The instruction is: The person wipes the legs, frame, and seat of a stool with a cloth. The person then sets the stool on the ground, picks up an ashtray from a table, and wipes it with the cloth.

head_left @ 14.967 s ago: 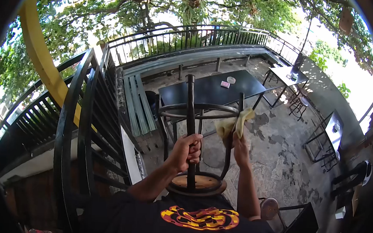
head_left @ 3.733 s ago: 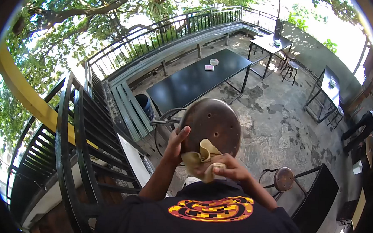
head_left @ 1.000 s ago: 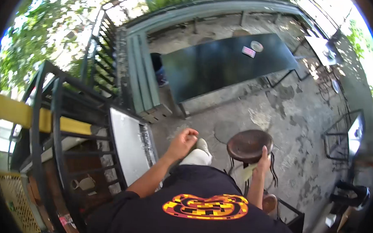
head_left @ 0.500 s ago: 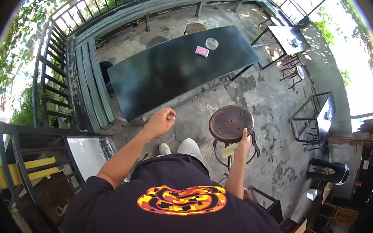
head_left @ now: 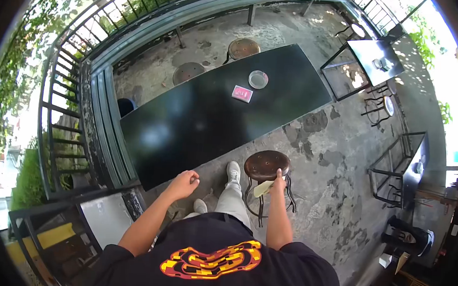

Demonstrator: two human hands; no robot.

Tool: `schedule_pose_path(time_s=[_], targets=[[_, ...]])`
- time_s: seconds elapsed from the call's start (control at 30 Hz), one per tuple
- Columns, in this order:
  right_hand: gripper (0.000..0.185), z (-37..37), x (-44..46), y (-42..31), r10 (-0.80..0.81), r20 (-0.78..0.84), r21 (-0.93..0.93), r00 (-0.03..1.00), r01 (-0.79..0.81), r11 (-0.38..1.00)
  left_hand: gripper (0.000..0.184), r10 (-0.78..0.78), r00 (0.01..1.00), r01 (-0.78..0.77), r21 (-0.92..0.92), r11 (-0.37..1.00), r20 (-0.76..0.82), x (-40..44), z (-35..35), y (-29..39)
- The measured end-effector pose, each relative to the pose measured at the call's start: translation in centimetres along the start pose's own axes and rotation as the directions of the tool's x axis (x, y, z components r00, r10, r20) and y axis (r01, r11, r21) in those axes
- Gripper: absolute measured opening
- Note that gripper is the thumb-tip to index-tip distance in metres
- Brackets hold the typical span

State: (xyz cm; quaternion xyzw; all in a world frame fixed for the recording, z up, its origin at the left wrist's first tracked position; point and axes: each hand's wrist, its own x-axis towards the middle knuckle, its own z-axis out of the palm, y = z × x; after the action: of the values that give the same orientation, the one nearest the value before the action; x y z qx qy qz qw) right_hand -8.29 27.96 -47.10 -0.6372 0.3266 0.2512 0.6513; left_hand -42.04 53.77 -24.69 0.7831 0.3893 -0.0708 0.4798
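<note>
My right hand (head_left: 278,184) is closed around a pale yellow, flat, folded piece (head_left: 262,188); I cannot tell if it is cloth or card. Behind that hand stands a round brown stool (head_left: 267,165) with small holes in its seat and dark curved legs. The hand overlaps the seat's near rim in view, and whether it touches is unclear. My left hand (head_left: 185,184) hangs with curled fingers near the front edge of the long black table (head_left: 187,135). What those fingers hold, if anything, is hidden. On the tabletop lie a pink and white packet (head_left: 242,94) and a round glass ashtray (head_left: 258,80).
Two stools stand behind the table, one brown (head_left: 243,48). A metal railing (head_left: 63,112) and bench run along the left and back. More tables (head_left: 375,60) stand to the right. A white-topped table (head_left: 106,217) is close on my left. A dark-clothed person (head_left: 407,236) is at far right.
My body has come closer to the long table, with one foot forward. The stool and my right hand appear further left in view. My left hand has dropped lower in view.
</note>
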Motion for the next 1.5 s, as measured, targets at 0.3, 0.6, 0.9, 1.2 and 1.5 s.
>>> schedule_pose_path(time_s=[0.3,0.6,0.9,1.2,1.5], targets=[[0.079,2.3,14.7,1.7,0.102,0.312,0.077,0.945,-0.132,0.988,0.023,0.554,0.829,-0.500,0.348,0.793,-0.071,26.1,1.8,12.1],[0.076,0.4,23.7,4.5,0.259,0.164,-0.169,0.952,-0.232,0.958,0.050,0.646,0.763,-0.415,0.749,0.516,-0.022,48.3,5.9,16.6],[0.077,-3.8,24.0,4.3,0.229,0.028,-0.435,0.973,-0.195,0.879,0.032,0.446,0.895,-0.244,0.822,0.515,-0.013,52.3,7.1,14.7],[0.066,-9.5,21.7,8.0,0.030,-0.248,-0.824,0.968,-0.227,0.520,0.012,0.570,0.818,-0.337,0.740,0.582,-0.076,50.0,7.3,14.3],[0.027,-18.1,23.2,13.9,0.315,0.004,-0.751,0.949,-0.205,0.628,0.030,0.569,0.780,-0.570,0.081,0.818,-0.262,39.7,5.4,12.8]])
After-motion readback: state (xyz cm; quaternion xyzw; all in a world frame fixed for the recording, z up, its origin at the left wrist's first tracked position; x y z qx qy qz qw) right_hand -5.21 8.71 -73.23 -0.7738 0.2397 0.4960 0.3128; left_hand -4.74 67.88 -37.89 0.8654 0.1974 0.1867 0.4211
